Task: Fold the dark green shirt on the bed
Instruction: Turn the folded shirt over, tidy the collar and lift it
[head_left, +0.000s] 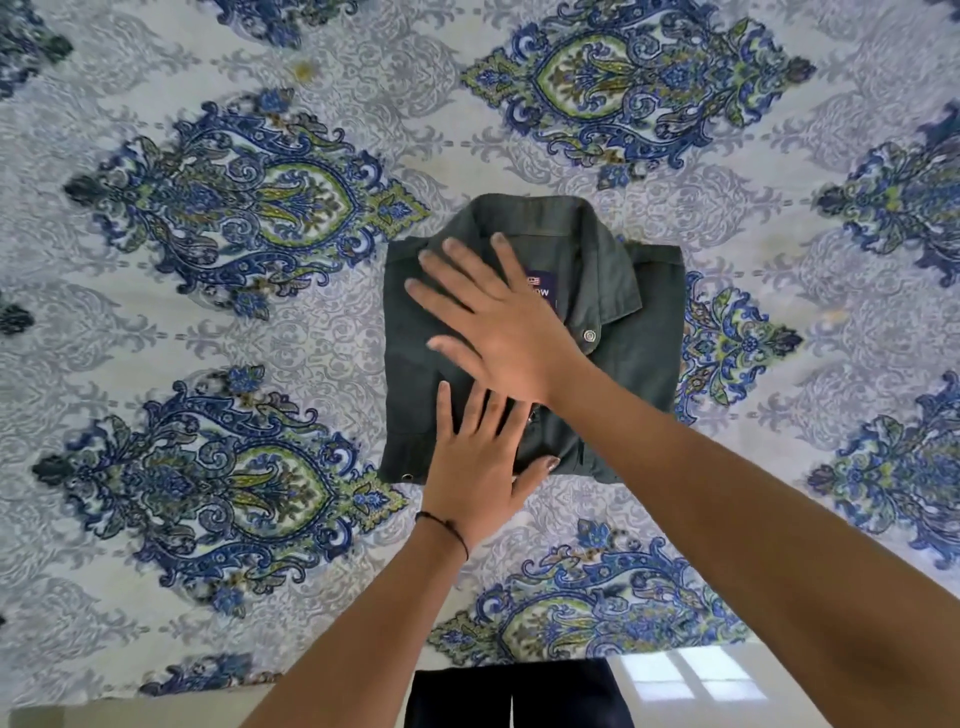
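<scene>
Left hand (478, 467) flat, fingers spread, on near edge of folded dark green shirt (639, 364), frame ctr. Right hand (498, 322) flat by collar. Bed sheet (260, 338) shows round all shirt edges.

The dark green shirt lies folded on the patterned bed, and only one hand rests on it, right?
No: the head view shows both flat on the shirt, the left hand near its lower edge, the right hand by the collar.

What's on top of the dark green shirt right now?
Both hands lie flat on the dark green shirt: left hand at its near edge, right hand over the collar opening, hiding part of the label.
</scene>
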